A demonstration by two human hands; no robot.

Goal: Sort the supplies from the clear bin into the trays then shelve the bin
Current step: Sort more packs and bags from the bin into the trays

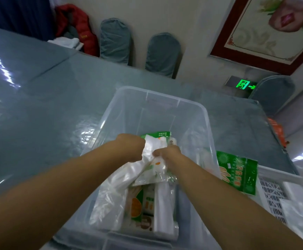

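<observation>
A long table (39, 105) under a glossy grey-blue cover carries the clear bin (192, 112), which sits open near the person's edge and is far from emptied: plastic-bag rolls, a loose clear bag (109, 197) and printed packets lie heaped along its floor. To the bin's right, a white slotted tray (271, 192) holds only a few items, among them a green printed packet (237, 172) propped over its near rim and some pale wrapped pieces, suggesting the sorting is at an early stage. Both arms reach into the bin. The left hand (131, 147) is closed on the top of a crinkled clear-wrapped pack (152, 168), and the right hand (167, 156) pinches the same pack just beside it, lifting it above the heap. Most of the supplies remain to be moved, and the bin is yet to be shelved; no shelf is in view.
</observation>
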